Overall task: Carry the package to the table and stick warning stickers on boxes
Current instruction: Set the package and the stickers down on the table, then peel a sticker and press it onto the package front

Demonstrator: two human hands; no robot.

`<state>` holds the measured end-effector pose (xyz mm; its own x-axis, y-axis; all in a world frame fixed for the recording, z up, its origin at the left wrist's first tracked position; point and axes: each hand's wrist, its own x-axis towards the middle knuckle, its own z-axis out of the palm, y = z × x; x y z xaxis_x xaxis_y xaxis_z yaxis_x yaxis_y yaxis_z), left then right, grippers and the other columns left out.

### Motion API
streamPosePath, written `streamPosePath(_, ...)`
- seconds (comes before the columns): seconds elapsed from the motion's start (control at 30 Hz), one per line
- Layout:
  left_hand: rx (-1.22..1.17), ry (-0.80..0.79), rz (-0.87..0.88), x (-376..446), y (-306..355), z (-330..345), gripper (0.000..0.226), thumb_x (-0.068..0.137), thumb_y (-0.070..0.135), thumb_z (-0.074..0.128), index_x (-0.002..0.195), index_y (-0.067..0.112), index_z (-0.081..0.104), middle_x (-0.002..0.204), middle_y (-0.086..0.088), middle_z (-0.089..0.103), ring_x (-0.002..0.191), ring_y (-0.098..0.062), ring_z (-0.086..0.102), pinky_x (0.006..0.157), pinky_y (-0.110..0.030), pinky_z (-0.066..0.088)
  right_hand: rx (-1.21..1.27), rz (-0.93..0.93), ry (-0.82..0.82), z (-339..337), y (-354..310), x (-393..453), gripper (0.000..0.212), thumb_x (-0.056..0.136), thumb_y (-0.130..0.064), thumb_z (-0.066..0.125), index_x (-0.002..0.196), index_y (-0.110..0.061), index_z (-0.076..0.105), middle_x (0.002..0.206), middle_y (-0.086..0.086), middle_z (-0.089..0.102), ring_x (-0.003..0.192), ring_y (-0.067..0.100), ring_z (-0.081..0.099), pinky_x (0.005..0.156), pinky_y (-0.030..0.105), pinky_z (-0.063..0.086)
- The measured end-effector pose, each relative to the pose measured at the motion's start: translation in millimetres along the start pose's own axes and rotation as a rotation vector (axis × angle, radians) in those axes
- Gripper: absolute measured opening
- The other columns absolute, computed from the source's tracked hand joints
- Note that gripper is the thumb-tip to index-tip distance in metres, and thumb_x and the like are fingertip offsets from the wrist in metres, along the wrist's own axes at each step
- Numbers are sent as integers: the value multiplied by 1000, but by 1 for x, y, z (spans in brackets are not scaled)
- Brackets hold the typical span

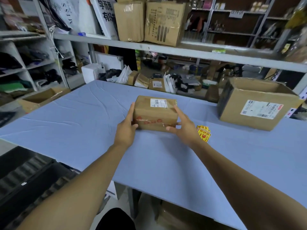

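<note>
A small taped cardboard package [155, 112] with a white shipping label on top and red print on its front rests on the blue table [83, 117], near the middle. My left hand [127, 128] grips its left end and my right hand [181, 125] grips its right end, thumbs on the front face. A small stack of yellow-and-red warning stickers [204, 132] lies on the table just right of my right hand, partly hidden by my wrist.
A larger open cardboard box [255, 105] with a label stands at the table's right rear. Another open box [41, 98] sits off the table's left edge. Parcels and bags line the far edge below a metal shelf [149, 47] holding more cartons.
</note>
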<state>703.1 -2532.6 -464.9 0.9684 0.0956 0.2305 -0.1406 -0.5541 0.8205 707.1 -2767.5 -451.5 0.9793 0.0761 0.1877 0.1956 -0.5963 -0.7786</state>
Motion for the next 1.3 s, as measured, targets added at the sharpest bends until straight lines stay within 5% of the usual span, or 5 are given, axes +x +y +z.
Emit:
streamPosePath(0.17, 69, 118, 6, -47, 10, 13, 78, 96, 5, 52, 154, 40, 14, 116, -6, 41, 94, -23, 53, 97, -36, 42, -161, 36, 147, -17, 18, -66, 71, 84, -30, 75, 146, -27, 41, 142, -2, 47, 103, 13, 57, 87, 31, 49)
streamPosePath(0.3, 324, -173, 158, -59, 23, 36, 47, 96, 17, 55, 143, 17, 46, 141, -8, 49, 126, -28, 52, 106, -33, 38, -188, 117, 254, -41, 34, -91, 55, 83, -31, 75, 133, -19, 54, 132, 5, 54, 113, 26, 59, 92, 37, 48)
streamPosePath(0.4, 411, -353, 288, -58, 44, 66, 35, 95, 23, 58, 128, 11, 60, 132, -7, 56, 126, -23, 50, 103, -25, 34, -170, 200, 262, -61, 52, -96, 53, 85, -30, 73, 132, -15, 54, 125, 9, 55, 106, 27, 61, 87, 34, 47)
streamPosePath(1.03, 173, -208, 307, -19, 83, 169, 15, 84, 19, 70, 94, 7, 73, 92, -15, 66, 87, -29, 62, 81, -37, 49, -72, 327, 396, -67, 84, -50, 23, 90, -24, 63, 111, -14, 61, 109, 6, 73, 99, 25, 66, 78, 35, 49)
streamPosePath(1.3, -131, -201, 193, -43, 84, 149, 17, 82, 18, 74, 98, 12, 73, 91, -5, 70, 70, -9, 57, 71, -25, 49, 127, 206, 462, -69, 69, -71, 15, 89, -16, 67, 75, -18, 61, 70, -6, 61, 62, 5, 51, 62, 21, 37)
